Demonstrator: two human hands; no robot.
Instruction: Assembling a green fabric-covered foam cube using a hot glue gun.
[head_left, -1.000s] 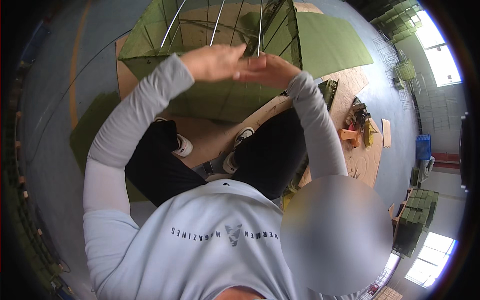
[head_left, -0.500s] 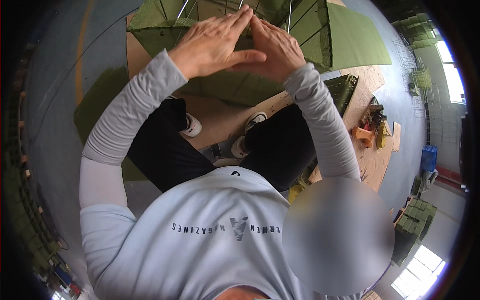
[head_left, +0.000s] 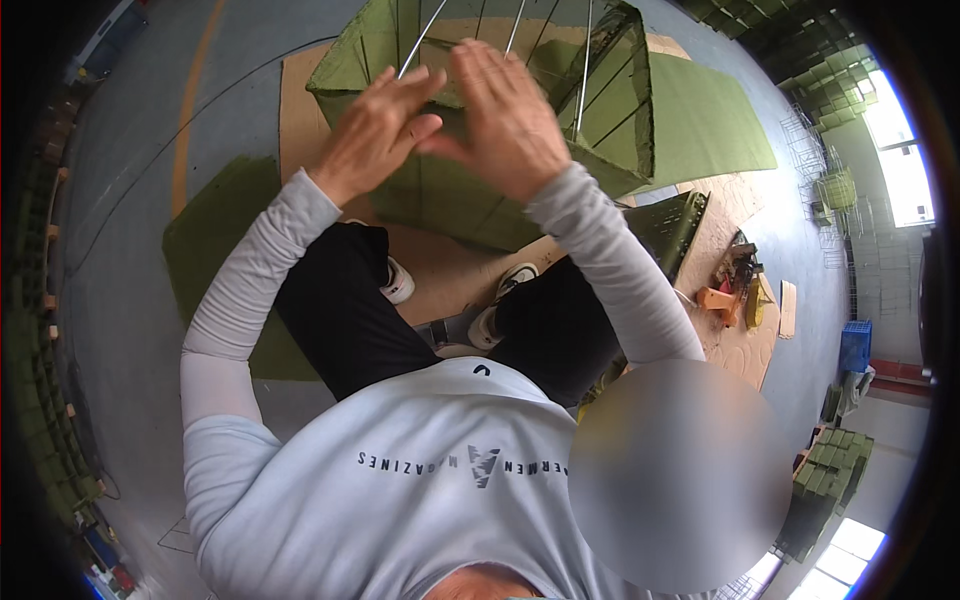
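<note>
Both my hands are raised in front of a large box-like piece of green mesh fabric (head_left: 450,195) stretched on a wire frame, its open side facing up. My left hand (head_left: 378,135) has its fingers stretched and holds nothing. Beside it, my right hand (head_left: 508,120) is also empty, back upward, fingers extended and slightly smeared by motion. The thumbs come close together in this view. Thin metal rods (head_left: 583,80) cross the box's opening beyond the hands. Whether either hand touches the fabric I cannot tell.
Brown cardboard (head_left: 420,235) lies under the box and my feet. Green sheets (head_left: 222,230) lie left and a green flap (head_left: 710,125) right. An orange tool (head_left: 717,300) and other tools sit on cardboard at right. Green stacks (head_left: 830,465) and a blue crate (head_left: 856,345) stand farther off.
My hands have come apart from fingertips meeting and moved a little left and nearer to me. The view has shifted slightly, showing more of the box.
</note>
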